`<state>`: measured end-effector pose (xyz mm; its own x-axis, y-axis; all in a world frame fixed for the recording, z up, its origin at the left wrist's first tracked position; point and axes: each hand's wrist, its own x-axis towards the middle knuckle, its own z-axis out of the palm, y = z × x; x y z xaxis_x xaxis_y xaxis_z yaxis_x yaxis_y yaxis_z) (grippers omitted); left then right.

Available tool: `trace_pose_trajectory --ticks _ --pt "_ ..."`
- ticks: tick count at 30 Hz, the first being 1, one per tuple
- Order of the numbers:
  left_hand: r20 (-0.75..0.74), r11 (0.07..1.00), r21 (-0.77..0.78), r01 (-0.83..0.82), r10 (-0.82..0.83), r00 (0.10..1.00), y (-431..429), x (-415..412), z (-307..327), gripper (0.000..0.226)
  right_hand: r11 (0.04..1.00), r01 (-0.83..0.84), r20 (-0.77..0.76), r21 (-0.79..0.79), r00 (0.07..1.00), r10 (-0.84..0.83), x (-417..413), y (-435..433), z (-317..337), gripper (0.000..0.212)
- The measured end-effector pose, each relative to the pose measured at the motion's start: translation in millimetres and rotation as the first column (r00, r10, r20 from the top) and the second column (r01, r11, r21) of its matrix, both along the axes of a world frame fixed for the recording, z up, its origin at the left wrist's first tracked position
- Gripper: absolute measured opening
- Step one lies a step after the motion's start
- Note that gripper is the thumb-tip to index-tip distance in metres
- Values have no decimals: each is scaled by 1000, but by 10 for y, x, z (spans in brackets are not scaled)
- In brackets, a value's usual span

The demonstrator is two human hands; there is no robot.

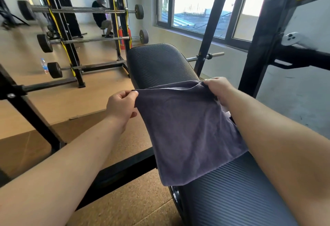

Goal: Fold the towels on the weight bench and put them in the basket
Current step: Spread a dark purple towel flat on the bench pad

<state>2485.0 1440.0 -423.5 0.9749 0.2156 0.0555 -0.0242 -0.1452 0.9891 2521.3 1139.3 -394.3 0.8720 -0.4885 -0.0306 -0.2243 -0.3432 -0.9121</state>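
Observation:
A dark grey towel (pixel 189 131) hangs doubled over above the black ribbed weight bench (pixel 157 65), its lower edge draping onto the bench pad near me. My left hand (pixel 121 106) pinches the towel's top left corner. My right hand (pixel 218 88) grips the top right corner. A sliver of something white (pixel 225 109) shows under my right wrist, mostly hidden by the towel and my arm. No basket is in view.
Black rack uprights (pixel 257 47) stand right of the bench, and a frame bar (pixel 125 165) crosses the floor at left. A barbell rack (pixel 71 40) and a water bottle (pixel 44 65) are at the far left. A person sits by the back wall.

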Motion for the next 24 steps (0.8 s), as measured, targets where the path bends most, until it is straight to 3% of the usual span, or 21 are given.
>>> trace_pose_trajectory --ticks 3,6,12,16,19,24 --pt "7 997 66 47 -47 999 45 -5 -41 15 992 -54 -11 116 998 56 -10 -17 -29 11" --pt "22 995 97 33 -35 999 89 -13 -55 13 989 -63 16 133 998 61 -51 -59 -36 11" --pt "-9 986 -168 -9 8 1000 58 -179 83 4 974 -88 90 209 993 71 -326 -192 75 16" --pt "-41 916 -401 17 -37 998 78 -364 280 1 966 -151 156 209 980 120 -708 -249 301 22" --pt "-17 892 -449 52 -67 998 112 -551 397 3 965 -176 212 195 968 134 -1047 -294 499 8" --pt "20 897 -426 120 -123 992 180 -973 566 5 966 -190 247 173 958 145 -1628 -312 827 11"
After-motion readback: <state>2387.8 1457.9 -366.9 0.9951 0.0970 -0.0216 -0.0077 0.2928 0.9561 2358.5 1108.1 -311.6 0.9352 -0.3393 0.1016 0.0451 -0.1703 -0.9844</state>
